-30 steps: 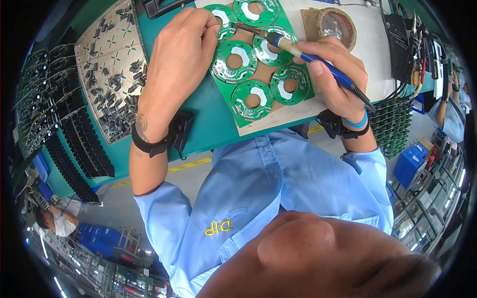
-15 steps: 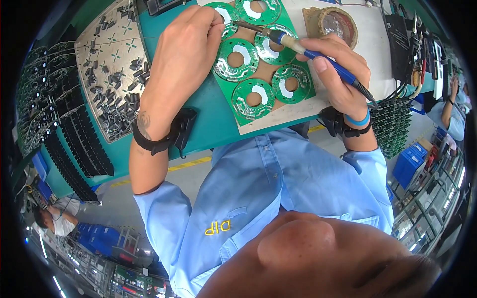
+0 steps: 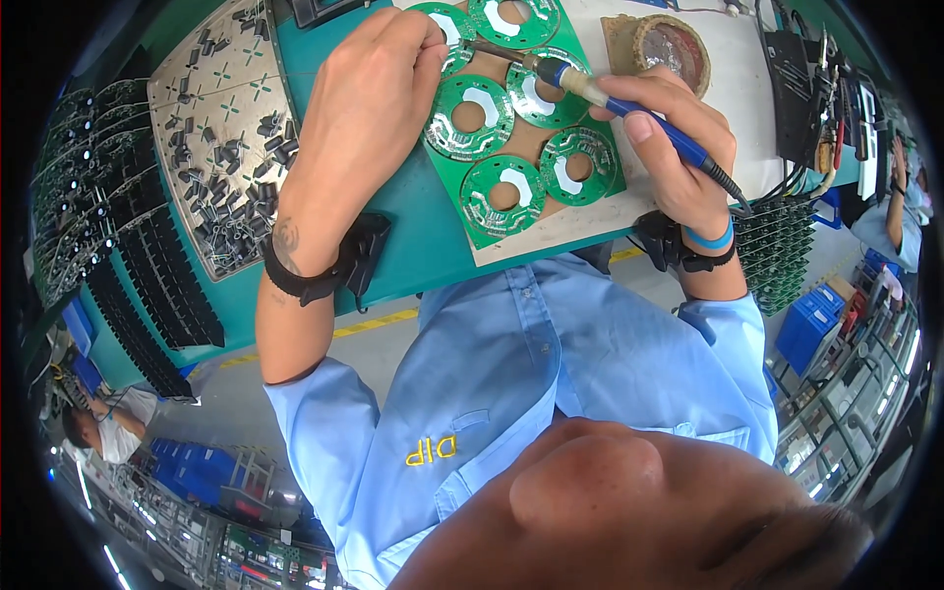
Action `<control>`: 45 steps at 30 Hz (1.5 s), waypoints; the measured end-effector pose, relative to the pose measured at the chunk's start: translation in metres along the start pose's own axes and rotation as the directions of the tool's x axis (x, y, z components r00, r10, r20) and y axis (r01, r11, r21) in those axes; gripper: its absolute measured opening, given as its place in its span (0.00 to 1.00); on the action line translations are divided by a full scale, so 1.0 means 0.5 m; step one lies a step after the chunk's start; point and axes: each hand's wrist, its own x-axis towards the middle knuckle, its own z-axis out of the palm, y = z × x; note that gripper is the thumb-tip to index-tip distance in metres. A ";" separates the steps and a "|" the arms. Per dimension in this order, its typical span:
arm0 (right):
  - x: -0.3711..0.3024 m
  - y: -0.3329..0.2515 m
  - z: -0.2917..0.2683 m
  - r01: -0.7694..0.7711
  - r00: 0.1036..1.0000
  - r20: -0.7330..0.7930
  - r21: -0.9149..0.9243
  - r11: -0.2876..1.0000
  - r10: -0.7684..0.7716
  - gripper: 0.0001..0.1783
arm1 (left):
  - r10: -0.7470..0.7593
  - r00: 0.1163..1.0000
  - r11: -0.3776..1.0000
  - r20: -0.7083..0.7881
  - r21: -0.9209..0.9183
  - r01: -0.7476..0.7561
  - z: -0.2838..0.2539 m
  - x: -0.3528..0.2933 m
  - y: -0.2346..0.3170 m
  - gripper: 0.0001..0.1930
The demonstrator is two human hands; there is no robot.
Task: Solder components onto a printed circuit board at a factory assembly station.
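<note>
My right hand (image 3: 678, 133) grips a blue-handled soldering iron (image 3: 629, 106) like a pen, its tip pointing left. That tip reaches the upper-left round board (image 3: 454, 29) of a green circuit panel (image 3: 551, 162), which carries several ring-shaped boards with central holes and white patches. Beside the tip, my left hand (image 3: 369, 98) is closed in a pinch over the panel's left edge. A thin line, seemingly solder wire (image 3: 295, 76), runs from the left towards that hand; its end between the fingers is hidden.
Left of my arm lies a metal tray (image 3: 221, 147) with loose black cylindrical components. Black strips (image 3: 172, 280) and stacked boards stand further left. A round dish (image 3: 672, 54) sits beyond my right hand, near a tool holder (image 3: 792, 79). Other people work in the background.
The circuit panel has shifted very slightly right, and the soldering iron with my right hand likewise. My left hand keeps its pinch almost unmoved.
</note>
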 end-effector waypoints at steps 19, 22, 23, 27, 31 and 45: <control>-0.004 -0.008 -0.001 -0.026 0.999 0.025 -0.037 0.999 0.027 0.15 | 0.021 0.998 0.995 -0.053 0.100 -0.016 -0.011 -0.002 0.000 0.06; -0.013 -0.008 -0.010 0.001 1.000 0.011 -0.060 0.998 -0.001 0.16 | 0.022 0.998 0.996 -0.062 0.091 -0.016 -0.010 -0.004 -0.003 0.06; -0.016 -0.009 -0.012 0.001 1.000 0.011 -0.060 0.998 0.000 0.16 | -0.006 0.999 0.997 -0.048 0.082 0.010 -0.010 -0.004 -0.004 0.06; -0.043 -0.016 -0.020 0.064 0.996 -0.050 -0.064 0.996 -0.067 0.14 | -0.094 0.995 0.995 -0.010 0.039 0.095 -0.027 0.006 0.025 0.06; -0.122 -0.012 -0.039 0.069 0.985 -0.158 -0.052 0.996 -0.076 0.16 | -0.135 0.991 0.991 -0.013 0.000 0.135 -0.039 0.010 0.050 0.08; -0.100 -0.009 -0.018 0.100 0.972 -0.202 -0.093 0.991 -0.117 0.15 | 0.080 0.992 0.996 -0.101 0.033 -0.077 -0.026 0.014 0.032 0.03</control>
